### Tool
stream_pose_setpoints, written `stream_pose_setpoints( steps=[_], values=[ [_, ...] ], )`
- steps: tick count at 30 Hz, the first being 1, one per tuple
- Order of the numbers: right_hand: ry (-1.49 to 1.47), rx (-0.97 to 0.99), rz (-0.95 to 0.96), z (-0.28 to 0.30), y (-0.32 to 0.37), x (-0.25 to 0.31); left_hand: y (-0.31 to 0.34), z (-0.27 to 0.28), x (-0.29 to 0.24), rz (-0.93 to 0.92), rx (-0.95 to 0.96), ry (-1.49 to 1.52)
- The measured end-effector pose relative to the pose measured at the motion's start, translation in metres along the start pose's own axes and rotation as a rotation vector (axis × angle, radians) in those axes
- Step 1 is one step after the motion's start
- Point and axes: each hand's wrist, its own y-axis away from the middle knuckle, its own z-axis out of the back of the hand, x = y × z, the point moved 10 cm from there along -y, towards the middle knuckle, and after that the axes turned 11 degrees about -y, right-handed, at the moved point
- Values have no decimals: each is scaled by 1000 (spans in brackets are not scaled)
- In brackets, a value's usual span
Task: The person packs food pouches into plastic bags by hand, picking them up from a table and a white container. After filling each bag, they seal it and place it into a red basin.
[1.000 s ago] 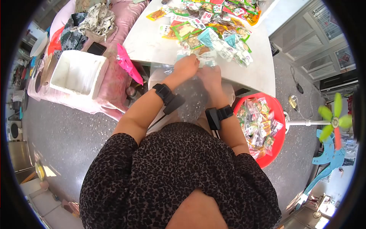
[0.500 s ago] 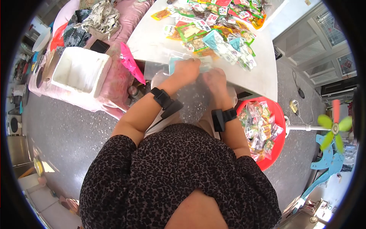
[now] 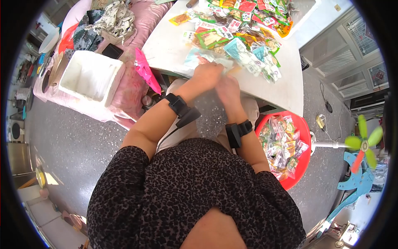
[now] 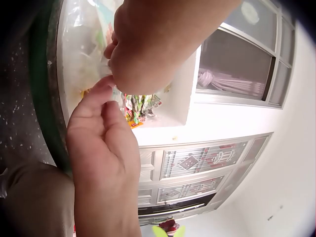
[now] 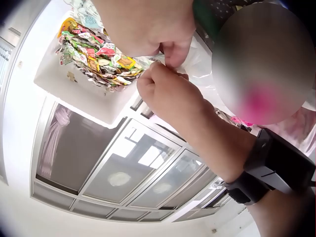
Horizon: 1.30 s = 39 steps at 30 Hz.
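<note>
A clear plastic bag (image 3: 192,71) with small packets inside lies at the table's near edge. The left hand (image 3: 207,77) grips its near side with curled fingers; the right hand (image 3: 228,91) pinches it just alongside. The left wrist view has the left hand (image 4: 158,47) large at the top, with the right hand (image 4: 104,148) below, thumb and finger together at the film. From the right wrist, the two hands, left (image 5: 165,89) and right (image 5: 148,24), meet at the bag (image 5: 200,66). Colourful food packets (image 3: 248,37) are heaped beyond.
The white table (image 3: 275,93) has a white bin (image 5: 79,94) at its far side. A red basin (image 3: 307,143) of bagged packets stands at the right, near a fan (image 3: 365,145). On the pink-covered surface at left are a foam box (image 3: 89,76), phone (image 3: 112,51) and pink bag (image 3: 145,70).
The clear bag's film, which hung over the table edge towards the lap, is now drawn up to the edge. Both hands stay close together, the right slightly lower. The head view has shifted a little.
</note>
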Motion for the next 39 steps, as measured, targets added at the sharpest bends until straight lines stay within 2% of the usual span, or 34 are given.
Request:
stream_pose_setpoints(
  steps=[3, 6, 8, 9, 10, 12, 15, 18, 21, 23, 26, 29, 32, 35, 39],
  values=[
    [131, -25, 25, -4, 1, -1, 1, 4, -1, -41, 8, -32],
    [460, -232, 87, 12, 5, 4, 3, -4, 4, -49, 66, -41],
    [396, -31, 208, 22, -13, 4, 4, -8, 7, -22, 13, -12],
    [361, 8, 197, 19, -16, 0, 6, -8, 9, -11, -11, 4],
    [326, 46, 185, 4, -15, -4, 6, -5, 11, 0, -41, 19],
    [254, 4, 17, -14, -14, -17, 5, 0, 16, 22, -100, 53],
    [1004, -119, -153, 2, -15, -20, 2, -20, 30, 97, -83, 132],
    [1183, -142, 1, -14, -13, 12, 2, -28, 39, 120, -165, 223],
    [1520, 29, 571, -49, -9, 72, 2, -30, 43, 137, -216, 247],
    [1704, -3, 857, -47, -6, 109, 3, -34, 44, 136, -209, 257],
    [2112, -63, 962, -60, -3, 132, 3, -36, 45, 126, -222, 264],
    [2499, -243, 719, -50, -19, 138, 3, -36, 45, 117, -230, 277],
    [2643, -231, 630, -27, -34, 138, 3, -38, 46, 116, -237, 290],
    [2584, -246, 504, -16, -44, 142, 3, -35, 47, 102, -263, 281],
    [2341, -213, 588, -35, -33, 152, 3, -36, 45, 101, -270, 260]
  ],
)
